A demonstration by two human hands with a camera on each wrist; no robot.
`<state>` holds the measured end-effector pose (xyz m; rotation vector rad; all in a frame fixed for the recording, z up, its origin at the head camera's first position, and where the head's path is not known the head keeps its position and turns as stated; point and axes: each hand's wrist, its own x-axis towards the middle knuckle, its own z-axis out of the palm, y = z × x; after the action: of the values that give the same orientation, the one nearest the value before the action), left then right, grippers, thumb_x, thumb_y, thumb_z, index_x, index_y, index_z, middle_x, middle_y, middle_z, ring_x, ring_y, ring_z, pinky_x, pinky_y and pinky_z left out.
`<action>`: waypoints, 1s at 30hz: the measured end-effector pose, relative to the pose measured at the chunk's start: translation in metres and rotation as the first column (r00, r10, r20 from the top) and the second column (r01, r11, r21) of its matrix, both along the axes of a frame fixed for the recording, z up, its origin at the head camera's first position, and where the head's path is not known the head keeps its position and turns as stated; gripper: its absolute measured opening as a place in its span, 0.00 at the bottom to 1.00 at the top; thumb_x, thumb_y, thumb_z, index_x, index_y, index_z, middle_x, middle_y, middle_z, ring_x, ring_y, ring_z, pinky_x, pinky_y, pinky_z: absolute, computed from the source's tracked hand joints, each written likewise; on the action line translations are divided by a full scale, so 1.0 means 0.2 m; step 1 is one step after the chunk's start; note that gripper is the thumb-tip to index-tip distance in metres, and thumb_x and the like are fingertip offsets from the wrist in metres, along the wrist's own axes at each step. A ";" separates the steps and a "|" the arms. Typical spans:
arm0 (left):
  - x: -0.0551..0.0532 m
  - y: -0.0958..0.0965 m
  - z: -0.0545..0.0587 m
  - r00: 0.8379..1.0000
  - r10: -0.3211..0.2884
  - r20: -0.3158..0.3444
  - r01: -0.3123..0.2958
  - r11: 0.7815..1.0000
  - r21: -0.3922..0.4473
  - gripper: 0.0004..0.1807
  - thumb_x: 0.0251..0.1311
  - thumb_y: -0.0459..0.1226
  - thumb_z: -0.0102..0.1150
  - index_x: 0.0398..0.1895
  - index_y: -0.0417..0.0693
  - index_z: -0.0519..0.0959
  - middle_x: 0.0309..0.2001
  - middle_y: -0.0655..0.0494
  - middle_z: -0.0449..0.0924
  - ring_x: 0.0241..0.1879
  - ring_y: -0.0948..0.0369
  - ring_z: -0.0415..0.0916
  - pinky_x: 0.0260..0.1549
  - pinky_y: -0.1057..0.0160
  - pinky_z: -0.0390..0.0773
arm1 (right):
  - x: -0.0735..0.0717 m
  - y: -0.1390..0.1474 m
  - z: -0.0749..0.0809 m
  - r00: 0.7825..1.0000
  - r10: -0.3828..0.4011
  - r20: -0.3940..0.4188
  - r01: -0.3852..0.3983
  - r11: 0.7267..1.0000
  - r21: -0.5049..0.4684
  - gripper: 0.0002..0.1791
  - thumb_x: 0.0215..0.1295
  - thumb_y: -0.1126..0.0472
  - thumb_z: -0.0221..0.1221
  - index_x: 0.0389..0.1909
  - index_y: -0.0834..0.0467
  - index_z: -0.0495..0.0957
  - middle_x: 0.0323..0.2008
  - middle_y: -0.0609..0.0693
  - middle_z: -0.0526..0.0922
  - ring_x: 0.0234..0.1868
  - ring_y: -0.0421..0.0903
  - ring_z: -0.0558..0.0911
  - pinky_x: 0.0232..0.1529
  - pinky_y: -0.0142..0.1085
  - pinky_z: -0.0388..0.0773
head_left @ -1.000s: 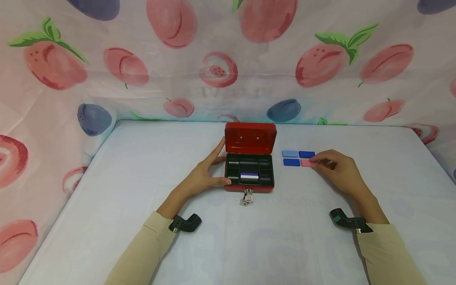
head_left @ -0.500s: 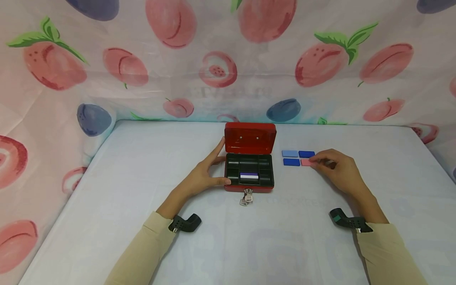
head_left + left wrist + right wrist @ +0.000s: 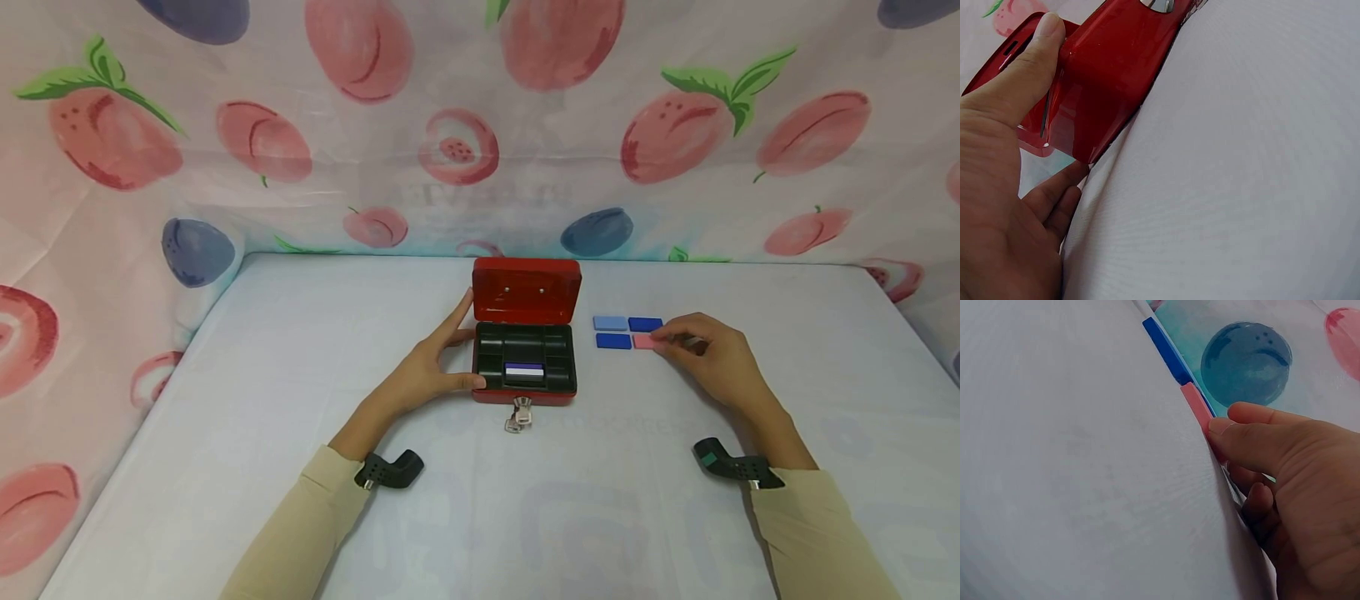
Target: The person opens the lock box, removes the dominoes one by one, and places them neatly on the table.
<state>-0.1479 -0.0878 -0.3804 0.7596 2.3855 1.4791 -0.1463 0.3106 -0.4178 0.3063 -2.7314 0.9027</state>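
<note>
A red cash box (image 3: 525,398) stands on the white-covered table with its lid (image 3: 527,290) raised and a black compartment tray (image 3: 491,352) inside. My left hand (image 3: 423,371) rests along its left side, fingers stretched out. In the left wrist view, the thumb (image 3: 1038,47) lies on the box's upper edge. To the right of the box, my right hand (image 3: 708,354) pinches the right end of a pink rectangular tile (image 3: 642,342). Beside that tile lie a dark blue tile (image 3: 613,341), a light blue tile (image 3: 610,323) and another dark blue tile (image 3: 645,324).
A small purple-and-white piece (image 3: 524,371) sits in the tray's front middle compartment. Keys (image 3: 519,415) hang at the lock on the box's front. Behind the table rises a fruit-printed cloth (image 3: 540,150), which also covers the left side.
</note>
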 end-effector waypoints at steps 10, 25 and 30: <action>0.00 0.00 0.00 1.000 0.006 0.010 -0.006 1.000 -0.006 0.55 0.45 0.42 0.67 0.68 0.71 0.38 0.62 0.49 0.60 0.61 0.54 0.56 0.57 0.45 0.53 | 0.00 0.00 0.01 1.000 -0.001 0.010 0.001 1.000 -0.010 0.08 0.53 0.56 0.63 0.36 0.46 0.80 0.35 0.41 0.75 0.33 0.36 0.69 0.31 0.21 0.67; 0.01 0.01 0.00 0.999 0.031 0.012 -0.030 0.999 -0.027 0.55 0.45 0.41 0.67 0.69 0.70 0.39 0.62 0.49 0.61 0.61 0.55 0.57 0.57 0.44 0.52 | 0.01 -0.01 0.05 1.000 -0.019 0.000 0.019 0.998 -0.057 0.09 0.54 0.56 0.62 0.37 0.48 0.80 0.34 0.43 0.76 0.30 0.40 0.66 0.27 0.30 0.62; 0.01 0.01 0.00 0.999 0.032 0.014 -0.031 0.999 -0.024 0.55 0.45 0.41 0.67 0.69 0.70 0.39 0.62 0.49 0.60 0.61 0.54 0.56 0.57 0.44 0.53 | 0.01 -0.02 0.08 1.000 -0.020 -0.023 0.019 0.997 -0.073 0.10 0.54 0.60 0.62 0.38 0.49 0.80 0.29 0.44 0.73 0.28 0.41 0.66 0.25 0.30 0.61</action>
<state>-0.1458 -0.0864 -0.3796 0.7068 2.4106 1.4605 -0.1434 0.3061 -0.4023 0.2742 -2.6675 0.9847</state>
